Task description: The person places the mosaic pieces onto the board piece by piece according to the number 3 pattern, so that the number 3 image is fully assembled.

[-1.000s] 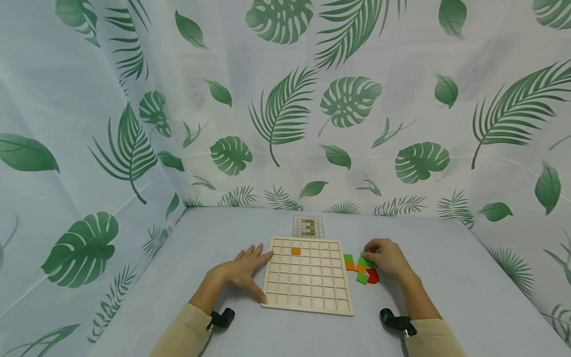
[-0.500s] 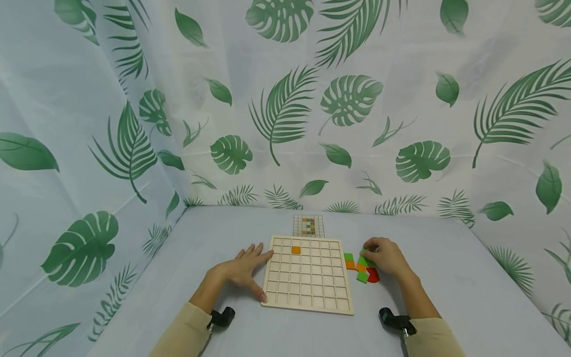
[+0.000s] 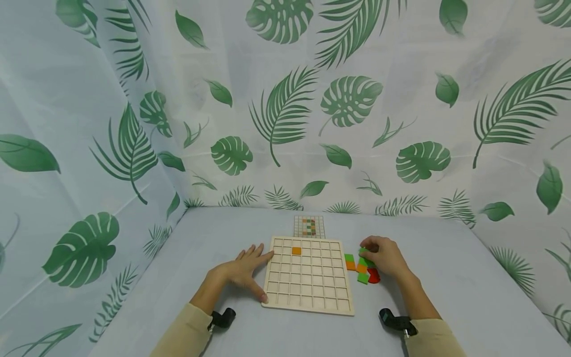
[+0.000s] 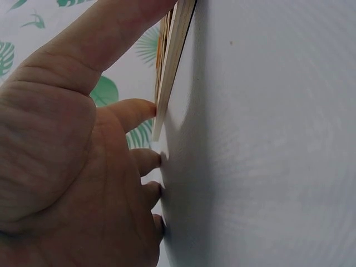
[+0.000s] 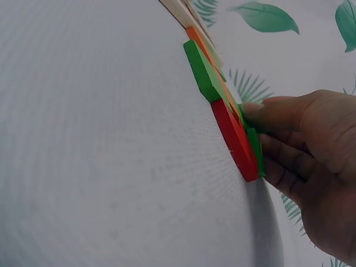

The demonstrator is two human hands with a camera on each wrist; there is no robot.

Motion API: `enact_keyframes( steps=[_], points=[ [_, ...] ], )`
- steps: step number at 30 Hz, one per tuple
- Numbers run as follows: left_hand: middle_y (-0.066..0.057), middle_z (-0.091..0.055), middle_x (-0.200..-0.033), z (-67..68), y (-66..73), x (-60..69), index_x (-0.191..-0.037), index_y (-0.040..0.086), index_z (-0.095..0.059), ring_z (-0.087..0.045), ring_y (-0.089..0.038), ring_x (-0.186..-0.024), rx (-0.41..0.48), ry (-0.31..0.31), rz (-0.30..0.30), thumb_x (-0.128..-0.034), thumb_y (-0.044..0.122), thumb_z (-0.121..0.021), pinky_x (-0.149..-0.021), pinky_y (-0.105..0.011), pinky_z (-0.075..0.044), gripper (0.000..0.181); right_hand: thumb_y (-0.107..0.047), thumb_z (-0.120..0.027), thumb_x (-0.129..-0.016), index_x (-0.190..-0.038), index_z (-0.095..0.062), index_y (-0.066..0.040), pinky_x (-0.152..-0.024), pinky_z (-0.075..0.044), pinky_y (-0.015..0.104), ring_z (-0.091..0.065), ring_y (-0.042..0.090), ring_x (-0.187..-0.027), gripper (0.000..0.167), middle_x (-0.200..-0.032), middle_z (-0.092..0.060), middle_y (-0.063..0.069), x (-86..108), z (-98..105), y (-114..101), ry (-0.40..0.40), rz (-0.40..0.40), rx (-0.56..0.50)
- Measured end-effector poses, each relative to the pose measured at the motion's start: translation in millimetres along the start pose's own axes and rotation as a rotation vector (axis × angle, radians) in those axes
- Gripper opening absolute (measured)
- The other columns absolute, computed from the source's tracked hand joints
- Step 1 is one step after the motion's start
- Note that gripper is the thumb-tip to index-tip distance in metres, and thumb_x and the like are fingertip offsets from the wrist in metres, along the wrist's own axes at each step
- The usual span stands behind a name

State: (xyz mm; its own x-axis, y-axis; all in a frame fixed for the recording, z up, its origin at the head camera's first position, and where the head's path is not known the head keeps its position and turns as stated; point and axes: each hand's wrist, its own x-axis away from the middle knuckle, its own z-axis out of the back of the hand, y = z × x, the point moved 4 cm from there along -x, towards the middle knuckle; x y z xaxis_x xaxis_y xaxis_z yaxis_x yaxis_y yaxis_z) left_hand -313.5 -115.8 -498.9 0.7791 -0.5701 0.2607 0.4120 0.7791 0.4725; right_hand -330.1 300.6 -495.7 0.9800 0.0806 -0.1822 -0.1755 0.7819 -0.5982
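Note:
The left hand is spread at the left edge of the wooden grid board, its thumb at the near left corner and index finger at the upper left edge. One orange tile sits in a cell near the board's far edge. To the board's right, the right hand pinches a green tile at the far end of a small group of tiles. In the right wrist view a red piece and a green tile lie beside the fingers.
Behind the board lies a pattern card printed with a grid and coloured squares. Another green tile and an orange tile lie close to the board's right edge. A leaf-print curtain stands behind the table.
The right hand has shifted slightly to the left and away from the person, and the green tile at its fingertips has moved a little with it. The left hand stays in place.

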Motion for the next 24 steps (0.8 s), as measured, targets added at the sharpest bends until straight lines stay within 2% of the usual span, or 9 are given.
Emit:
enact_keyframes(
  steps=[8,12,19,24],
  points=[
    [-0.017,-0.004,-0.176,0.4,0.4,-0.3,-0.168,0.025,-0.022,0.003,-0.039,-0.163,0.004,0.008,-0.007,-0.067,0.064,-0.091,-0.13,-0.061,-0.003,0.128,-0.012,-0.078,-0.092,-0.108,-0.076,-0.004,-0.069,-0.051,0.029,-0.06,0.018,-0.08,0.018,-0.094,-0.074,0.007,-1.1,2,2,0.037,0.013,-0.043],
    [-0.016,-0.004,-0.176,0.1,0.7,0.0,-0.168,0.025,-0.022,0.003,-0.038,-0.163,0.001,0.005,-0.003,-0.0665,0.064,-0.091,-0.131,-0.06,-0.003,0.128,-0.013,-0.079,-0.093,-0.11,-0.077,-0.005,-0.066,-0.052,0.026,-0.063,0.018,-0.079,0.019,-0.094,-0.076,0.008,-0.4,5,1,0.083,0.024,-0.067],
    [-0.015,-0.004,-0.176,-0.5,1.7,-0.3,-0.167,0.027,-0.023,0.002,-0.038,-0.163,0.007,0.003,-0.001,-0.0653,0.065,-0.092,-0.131,-0.06,-0.003,0.129,-0.017,-0.077,-0.096,-0.118,-0.077,-0.003,-0.065,-0.057,0.022,-0.071,0.015,-0.077,0.027,-0.099,-0.079,0.013,1.5,8,0,0.155,0.019,-0.152],
    [-0.016,-0.004,-0.176,-0.8,-0.5,-0.8,-0.168,0.026,-0.022,0.002,-0.038,-0.163,-0.004,0.007,0.002,-0.0658,0.064,-0.092,-0.131,-0.06,-0.003,0.129,-0.016,-0.077,-0.096,-0.121,-0.076,-0.001,-0.069,-0.058,0.018,-0.075,0.021,-0.08,0.029,-0.102,-0.079,0.016,-0.9,7,-7,0.178,0.049,-0.229]
  ],
)
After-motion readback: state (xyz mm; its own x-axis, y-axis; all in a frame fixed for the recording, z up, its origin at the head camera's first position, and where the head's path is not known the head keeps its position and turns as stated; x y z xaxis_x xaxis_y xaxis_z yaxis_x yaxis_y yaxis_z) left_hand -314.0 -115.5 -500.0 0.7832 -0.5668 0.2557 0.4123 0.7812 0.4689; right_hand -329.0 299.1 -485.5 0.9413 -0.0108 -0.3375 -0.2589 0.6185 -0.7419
